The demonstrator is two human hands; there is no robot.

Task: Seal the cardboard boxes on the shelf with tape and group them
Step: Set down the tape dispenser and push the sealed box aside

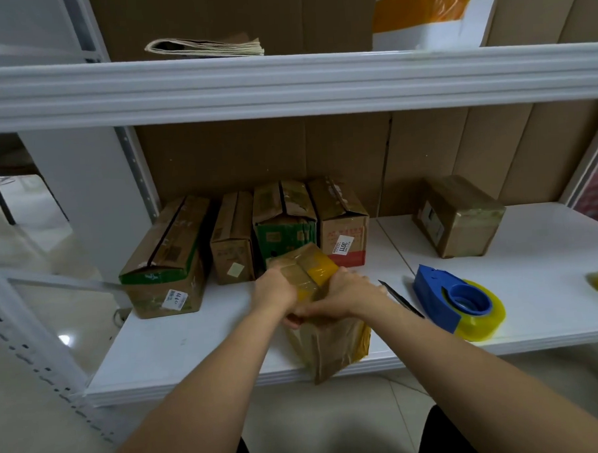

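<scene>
- far off to the left of my fingers stood the first of four boxes in a row, a long box with green edging [165,259], with a narrow brown box [233,237] touching its right side.
- just beyond my knuckles were the green-fronted box [283,220] and the box with a red band and white label [342,221], side by side.
- my left hand [274,290] was curled around the left side of the taped box [324,328], fingers wrapped on it.
- that box sat tilted at the front edge of the white shelf [193,347], one corner hanging past the lip, yellow tape across its top.
- my right hand [348,292] gripped its right side, thumb reaching toward the left hand.
- just right of my right wrist lay a dark blade [400,299].
- further right sat the blue tape dispenser [455,301] with its yellow roll.
- beyond it, well apart, stood a lone brown box [458,216].
</scene>
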